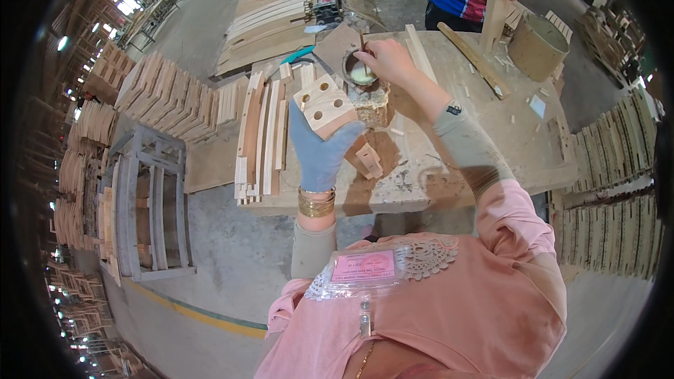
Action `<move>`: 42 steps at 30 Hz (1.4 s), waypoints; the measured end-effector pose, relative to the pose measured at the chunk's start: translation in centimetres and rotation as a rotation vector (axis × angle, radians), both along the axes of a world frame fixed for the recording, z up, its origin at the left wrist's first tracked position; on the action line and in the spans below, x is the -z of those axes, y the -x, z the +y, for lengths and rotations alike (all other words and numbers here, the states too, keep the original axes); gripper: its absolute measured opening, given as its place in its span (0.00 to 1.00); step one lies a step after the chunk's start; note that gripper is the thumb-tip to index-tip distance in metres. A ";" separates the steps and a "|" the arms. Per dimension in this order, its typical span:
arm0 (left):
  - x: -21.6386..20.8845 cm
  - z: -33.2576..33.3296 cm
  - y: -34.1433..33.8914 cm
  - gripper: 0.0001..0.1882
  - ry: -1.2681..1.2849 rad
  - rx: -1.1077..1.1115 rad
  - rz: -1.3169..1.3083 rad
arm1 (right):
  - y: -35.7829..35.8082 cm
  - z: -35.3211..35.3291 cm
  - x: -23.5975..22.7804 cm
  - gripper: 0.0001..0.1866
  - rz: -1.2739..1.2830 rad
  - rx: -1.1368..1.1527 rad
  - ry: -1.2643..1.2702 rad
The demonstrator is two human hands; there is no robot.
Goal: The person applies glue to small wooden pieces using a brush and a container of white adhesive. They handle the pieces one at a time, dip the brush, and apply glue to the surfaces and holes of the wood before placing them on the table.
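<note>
The left hand (pixel 317 146), gloved, gripped the drilled block (pixel 325 104) above the bench (pixel 449 161). The right hand (pixel 385 57) pinched a brush (pixel 363 48) in the glue pot (pixel 359 71). Excess glue could have dripped onto the bench.

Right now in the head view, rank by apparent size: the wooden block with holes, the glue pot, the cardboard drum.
1. cardboard drum, though farther from the camera
2. wooden block with holes, in the gloved left hand
3. glue pot, under the right hand

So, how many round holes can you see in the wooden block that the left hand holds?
3 on the wooden block: one near its left edge, one near the top, one toward the right. The gloved left hand may hide others.
</note>
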State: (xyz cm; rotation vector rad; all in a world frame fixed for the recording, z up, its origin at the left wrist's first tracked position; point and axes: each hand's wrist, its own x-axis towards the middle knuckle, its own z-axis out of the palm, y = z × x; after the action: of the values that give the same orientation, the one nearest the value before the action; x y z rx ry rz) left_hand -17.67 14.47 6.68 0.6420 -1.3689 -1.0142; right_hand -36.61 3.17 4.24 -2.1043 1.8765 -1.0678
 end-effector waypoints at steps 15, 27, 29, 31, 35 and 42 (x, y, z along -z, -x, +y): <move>-0.2 0.2 0.1 0.36 -0.035 0.015 0.019 | 1.0 2.3 0.5 0.16 -0.249 0.064 0.103; -0.3 -0.2 0.9 0.34 -0.015 0.065 0.060 | 5.0 2.0 -1.3 0.12 -1.349 0.036 0.132; -0.4 0.0 0.9 0.33 -0.010 0.040 0.039 | 4.8 2.8 -4.3 0.13 -1.367 -0.083 0.194; -0.8 0.1 0.8 0.32 -0.005 0.031 0.009 | 4.2 4.5 -8.1 0.12 -1.320 -0.177 0.264; -1.0 0.1 0.9 0.32 0.000 0.013 -0.056 | 2.5 9.0 -14.3 0.13 -1.066 -0.292 0.329; -1.6 0.3 1.1 0.33 -0.008 0.025 -0.036 | -0.3 12.5 -17.7 0.12 -0.723 -0.302 0.196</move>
State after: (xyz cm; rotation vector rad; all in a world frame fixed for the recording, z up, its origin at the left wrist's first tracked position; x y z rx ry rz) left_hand -18.77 14.80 8.29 0.6535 -1.4079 -1.0330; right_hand -36.31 15.62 21.95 -1.6598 1.1176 -1.6773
